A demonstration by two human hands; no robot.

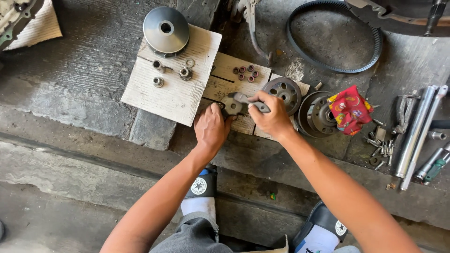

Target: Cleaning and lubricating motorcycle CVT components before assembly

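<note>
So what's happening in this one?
A person crouches over scooter-type drive parts spread on cardboard sheets on a concrete floor. The left hand steadies a small dark metal plate, while the right hand grips a grey tool laid across it. Nearby lie a round pulley face, small rollers, a slotted disc, a clutch drum with a red cloth, and a drive belt.

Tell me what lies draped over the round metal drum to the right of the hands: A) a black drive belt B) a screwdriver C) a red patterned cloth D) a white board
C: a red patterned cloth lies over the right edge of the round metal drum, just right of the right hand.
</note>
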